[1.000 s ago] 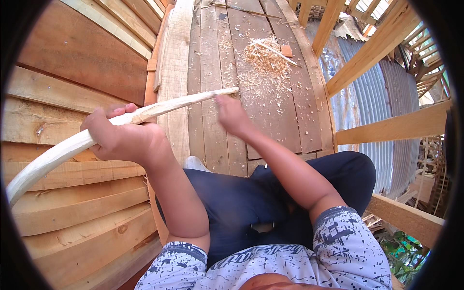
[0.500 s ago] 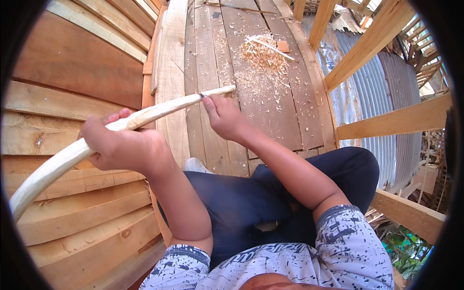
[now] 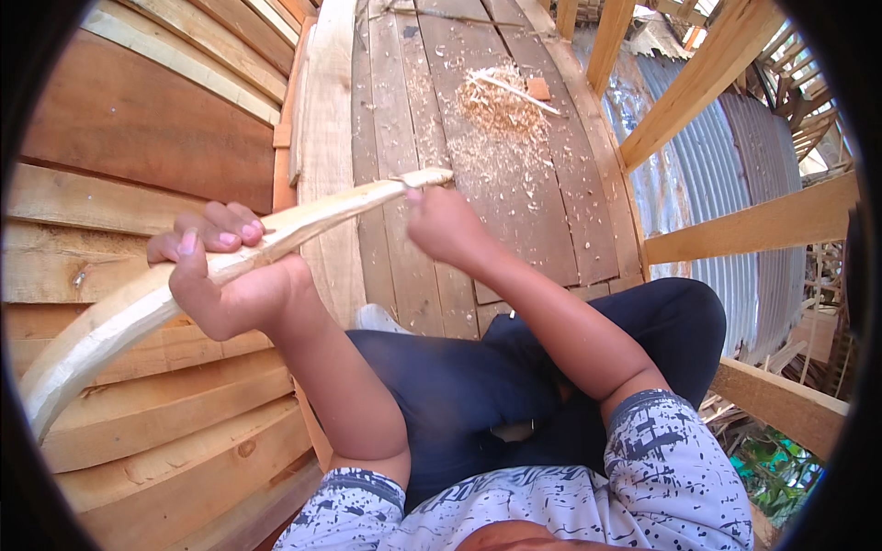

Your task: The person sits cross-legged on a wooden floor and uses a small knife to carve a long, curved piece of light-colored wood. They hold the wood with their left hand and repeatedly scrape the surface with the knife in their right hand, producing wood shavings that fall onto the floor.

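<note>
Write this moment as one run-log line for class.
left hand: gripping pale stick | right hand: closed at its narrow end, contents unclear | floor: wood shavings

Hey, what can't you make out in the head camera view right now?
All in the head view:
- Anything inside the curled right hand: hidden by its own fingers.
- The pale pole's lower-left end: lost at the dark fisheye rim.
- Most of the light-coloured foot covering: hidden by the dark trousers.

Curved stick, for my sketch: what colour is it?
The curved stick is pale cream, clearest in the head view.
</note>
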`<act>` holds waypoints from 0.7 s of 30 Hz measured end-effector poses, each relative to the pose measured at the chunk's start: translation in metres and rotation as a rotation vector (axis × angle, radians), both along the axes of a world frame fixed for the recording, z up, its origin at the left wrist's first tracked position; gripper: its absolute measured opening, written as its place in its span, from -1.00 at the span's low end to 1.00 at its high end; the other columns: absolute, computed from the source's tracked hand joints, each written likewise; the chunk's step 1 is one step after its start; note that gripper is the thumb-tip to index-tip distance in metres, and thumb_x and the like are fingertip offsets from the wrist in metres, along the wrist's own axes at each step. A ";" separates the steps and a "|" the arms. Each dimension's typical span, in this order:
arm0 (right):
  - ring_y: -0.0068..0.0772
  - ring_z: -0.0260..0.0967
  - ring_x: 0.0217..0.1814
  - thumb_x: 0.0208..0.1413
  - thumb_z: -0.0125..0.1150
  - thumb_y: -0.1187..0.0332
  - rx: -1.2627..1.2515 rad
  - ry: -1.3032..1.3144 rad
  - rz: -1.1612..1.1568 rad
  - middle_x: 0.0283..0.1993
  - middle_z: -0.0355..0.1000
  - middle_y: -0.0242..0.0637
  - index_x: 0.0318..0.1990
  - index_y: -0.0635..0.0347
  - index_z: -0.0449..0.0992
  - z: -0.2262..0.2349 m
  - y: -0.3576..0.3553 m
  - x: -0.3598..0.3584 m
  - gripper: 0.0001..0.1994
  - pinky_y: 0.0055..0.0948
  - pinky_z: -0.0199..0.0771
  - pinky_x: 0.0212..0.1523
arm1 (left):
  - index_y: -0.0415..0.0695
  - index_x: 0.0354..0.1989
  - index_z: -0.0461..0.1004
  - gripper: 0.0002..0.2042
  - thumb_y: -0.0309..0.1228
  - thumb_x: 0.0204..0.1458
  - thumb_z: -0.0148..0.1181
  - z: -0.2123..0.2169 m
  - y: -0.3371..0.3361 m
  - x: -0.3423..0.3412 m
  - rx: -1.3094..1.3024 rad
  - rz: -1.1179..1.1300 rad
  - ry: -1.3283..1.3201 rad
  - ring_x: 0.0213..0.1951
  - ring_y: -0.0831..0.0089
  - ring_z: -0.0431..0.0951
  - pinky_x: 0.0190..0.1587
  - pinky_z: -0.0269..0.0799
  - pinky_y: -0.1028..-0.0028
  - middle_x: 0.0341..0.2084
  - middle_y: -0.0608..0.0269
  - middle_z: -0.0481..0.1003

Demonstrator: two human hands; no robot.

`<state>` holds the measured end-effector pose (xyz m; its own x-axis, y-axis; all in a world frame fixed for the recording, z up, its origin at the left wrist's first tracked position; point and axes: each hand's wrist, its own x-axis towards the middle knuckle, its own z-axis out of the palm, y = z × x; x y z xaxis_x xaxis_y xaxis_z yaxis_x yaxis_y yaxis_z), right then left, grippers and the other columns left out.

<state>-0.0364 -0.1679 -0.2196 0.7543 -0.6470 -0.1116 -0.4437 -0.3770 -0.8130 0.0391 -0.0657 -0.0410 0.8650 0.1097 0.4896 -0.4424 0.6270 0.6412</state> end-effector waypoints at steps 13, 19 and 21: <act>0.22 0.47 -0.30 0.25 -0.12 0.30 0.044 -0.199 -0.011 -0.40 0.44 0.28 -0.36 0.45 0.49 -0.041 -0.011 -0.003 -0.65 0.09 0.42 -0.25 | 0.05 -0.58 0.12 -0.83 -0.34 -0.21 0.02 0.000 0.007 0.008 0.091 -0.120 -0.010 -0.68 0.51 0.11 -0.55 0.08 0.51 -0.73 0.37 0.10; 0.24 0.46 -0.31 0.26 -0.14 0.30 0.048 -0.356 0.266 -0.45 0.45 0.23 -0.35 0.45 0.49 0.031 0.013 -0.008 -0.64 0.11 0.42 -0.17 | 0.04 -0.57 0.13 -0.84 -0.35 -0.19 0.01 -0.003 0.017 0.015 0.089 -0.123 -0.021 -0.68 0.51 0.11 -0.55 0.08 0.51 -0.74 0.37 0.09; 0.22 0.41 -0.41 0.31 -0.15 0.24 0.087 -0.198 -0.046 -0.51 0.42 0.19 -0.42 0.41 0.45 -0.042 -0.005 -0.006 -0.59 0.05 0.35 -0.31 | 0.02 -0.54 0.13 -0.85 -0.37 -0.15 0.00 -0.001 0.006 0.010 0.046 -0.162 -0.026 -0.74 0.54 0.08 -0.63 0.08 0.56 -0.78 0.36 0.10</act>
